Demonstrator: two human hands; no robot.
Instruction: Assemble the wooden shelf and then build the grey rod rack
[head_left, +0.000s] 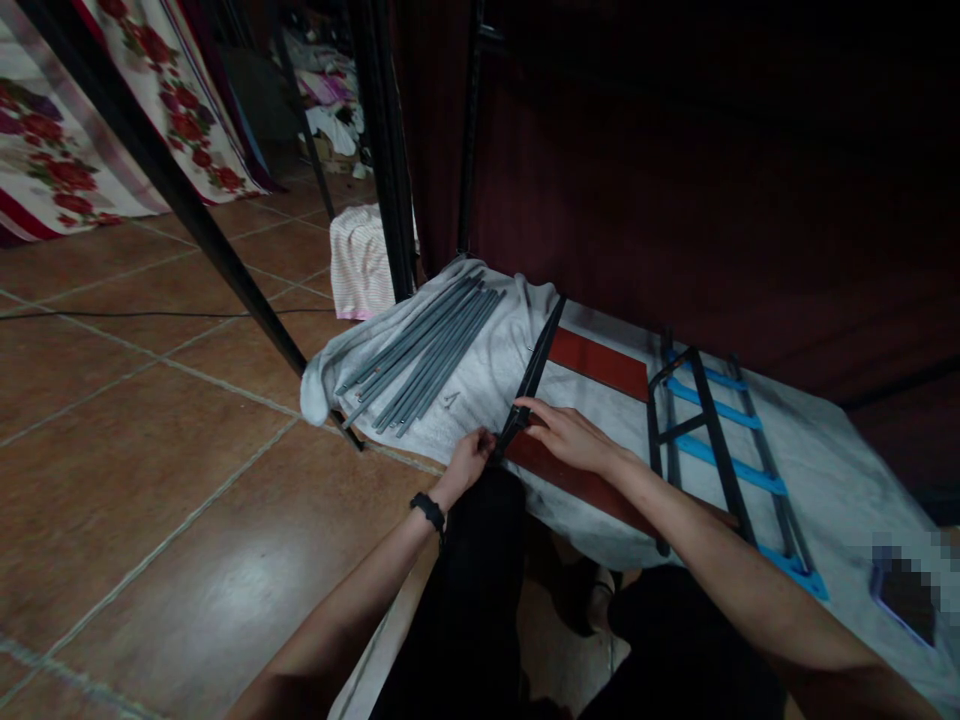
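Note:
My left hand (471, 458) is closed around the near end of a long black bar (537, 368) that lies along the edge of a reddish-brown board (600, 364). My right hand (564, 430) rests on the board right beside the bar's near end, fingers curled against it. The board lies on a white cloth (495, 370) spread on the tiled floor. A bundle of several grey rods (424, 358) lies on the cloth to the left of the bar. A small metal piece (450, 401) sits near the rods.
A black frame with blue cross straps (721, 450) lies on the cloth to the right. Black metal poles (386, 150) rise at the left and centre. A striped cloth (361, 262) lies behind. A floral curtain (82, 130) hangs at the far left.

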